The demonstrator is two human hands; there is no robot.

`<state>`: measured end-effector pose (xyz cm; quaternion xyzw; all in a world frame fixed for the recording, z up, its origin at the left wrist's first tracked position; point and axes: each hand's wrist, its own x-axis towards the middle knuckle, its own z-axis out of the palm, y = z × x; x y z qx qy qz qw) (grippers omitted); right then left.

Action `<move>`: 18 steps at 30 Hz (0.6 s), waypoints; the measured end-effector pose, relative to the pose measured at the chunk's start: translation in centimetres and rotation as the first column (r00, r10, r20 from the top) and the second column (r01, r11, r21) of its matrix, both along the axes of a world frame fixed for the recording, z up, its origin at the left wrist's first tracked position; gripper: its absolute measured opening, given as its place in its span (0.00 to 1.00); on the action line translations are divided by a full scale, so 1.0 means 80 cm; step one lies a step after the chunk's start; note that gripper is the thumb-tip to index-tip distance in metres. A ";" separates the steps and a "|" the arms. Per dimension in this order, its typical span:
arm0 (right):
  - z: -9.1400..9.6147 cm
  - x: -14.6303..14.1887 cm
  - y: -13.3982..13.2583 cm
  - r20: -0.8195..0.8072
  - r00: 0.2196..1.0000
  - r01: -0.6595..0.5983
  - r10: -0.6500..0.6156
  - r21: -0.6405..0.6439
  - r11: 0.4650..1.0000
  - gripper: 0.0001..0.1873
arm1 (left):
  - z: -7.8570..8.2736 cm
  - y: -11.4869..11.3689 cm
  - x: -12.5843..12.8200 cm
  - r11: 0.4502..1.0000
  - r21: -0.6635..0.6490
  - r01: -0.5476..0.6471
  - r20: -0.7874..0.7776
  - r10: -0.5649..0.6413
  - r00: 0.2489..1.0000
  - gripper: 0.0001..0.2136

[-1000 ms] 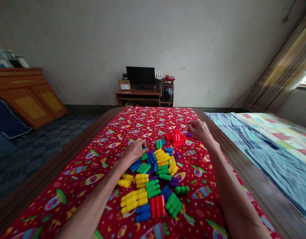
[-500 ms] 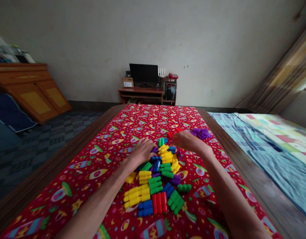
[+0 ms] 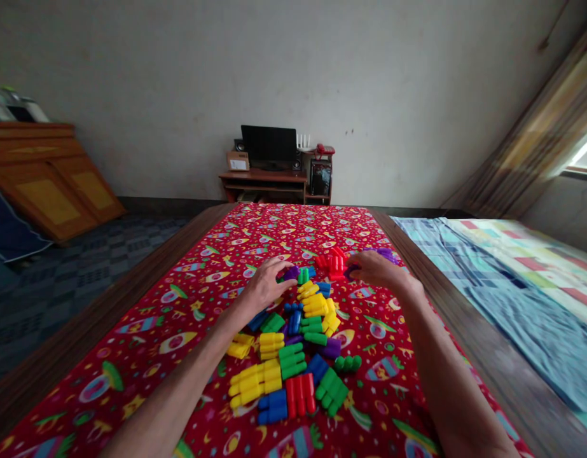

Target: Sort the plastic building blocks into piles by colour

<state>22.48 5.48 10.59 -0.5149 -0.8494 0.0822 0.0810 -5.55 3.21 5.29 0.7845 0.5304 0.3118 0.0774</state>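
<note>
Both hands work at the far edge of the block pile (image 3: 297,356) on the red cloth (image 3: 131,356). The left hand (image 3: 262,287) has thumb and forefinger at a purple block (image 3: 291,273) beside a green one (image 3: 303,276); whether it is pinched or only touched I cannot tell. The right hand (image 3: 376,270) curls closed round a dark purple piece (image 3: 351,270), just beside the red cluster (image 3: 334,262) and near the purple group (image 3: 386,254). The step looks like picking out purples; it calls for 2 firm pinches and a lift clear of the neighbours

Block pile (image 3: 300,346) crowds cloth centre; cloth (image 3: 145,331) left bare.
</note>
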 end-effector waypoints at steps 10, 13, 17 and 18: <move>-0.032 0.090 0.032 -0.056 0.870 0.493 -0.490 0.083 0.866 0.16 | -0.008 0.002 -0.002 0.977 -0.114 0.182 0.288 -0.143 0.947 0.18; -0.026 0.077 0.031 -0.241 0.778 0.625 -0.580 0.210 0.752 0.16 | -0.009 0.002 -0.002 0.977 -0.108 0.184 0.296 -0.145 0.944 0.21; -0.003 0.015 0.014 -0.454 0.839 0.418 -0.299 0.187 0.889 0.18 | 0.003 -0.007 0.008 0.989 -0.007 0.146 0.173 -0.143 0.975 0.18; 0.000 -0.007 0.006 -0.491 0.852 0.275 -0.180 0.127 0.953 0.21 | 0.006 -0.009 0.012 0.988 0.013 0.152 0.146 -0.152 0.977 0.18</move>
